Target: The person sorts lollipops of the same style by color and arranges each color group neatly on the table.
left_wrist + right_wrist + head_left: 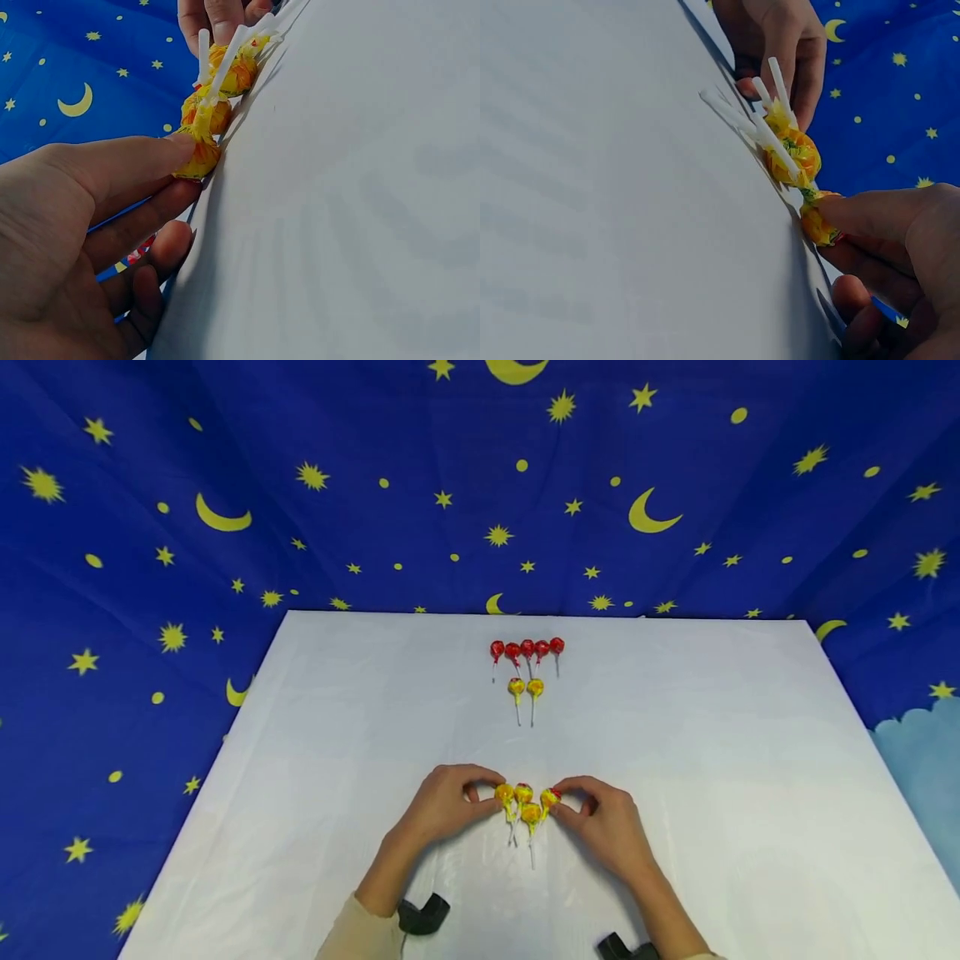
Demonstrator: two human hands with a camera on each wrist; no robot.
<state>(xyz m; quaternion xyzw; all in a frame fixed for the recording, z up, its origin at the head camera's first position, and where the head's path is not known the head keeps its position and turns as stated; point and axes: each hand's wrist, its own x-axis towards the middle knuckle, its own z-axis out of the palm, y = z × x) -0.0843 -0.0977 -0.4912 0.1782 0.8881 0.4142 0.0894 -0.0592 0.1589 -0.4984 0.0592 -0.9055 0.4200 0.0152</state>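
Several yellow-wrapped lollipops (531, 813) lie bunched on the white table between my two hands, their white sticks pointing toward me. My left hand (450, 799) pinches the leftmost yellow lollipop (196, 159) by its head, between thumb and forefinger. On the other side my right hand (606, 822) pinches the rightmost yellow lollipop (819, 225) the same way. Between these two, a middle yellow lollipop (523, 792) touches its neighbours. Farther back, two yellow lollipops (536, 687) lie side by side, with sticks toward me.
Behind the yellow pair, a row of several red lollipops (527, 648) lies near the far edge of the white table (360, 710). A blue cloth (420, 527) with stars and moons hangs behind. Black wrist pieces (424, 916) sit at both wrists.
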